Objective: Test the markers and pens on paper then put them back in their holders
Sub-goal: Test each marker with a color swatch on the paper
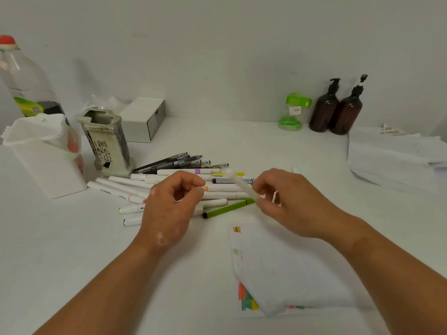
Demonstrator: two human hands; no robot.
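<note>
Both hands above marker pile (pixel 219 188), paper (pixel 290 274) nearby.
Right hand (pixel 290 204) pinches blurred white marker (pixel 242 186); left hand (pixel 169 209) curled, cannot tell if holding.

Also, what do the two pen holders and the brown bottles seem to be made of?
White holder: likely matte plastic, smooth, uniform. Square holder: apparently glazed ceramic, mottled, black painted characters. Brown bottles: glossy amber plastic or glass, highlights show; which, unclear.
</note>
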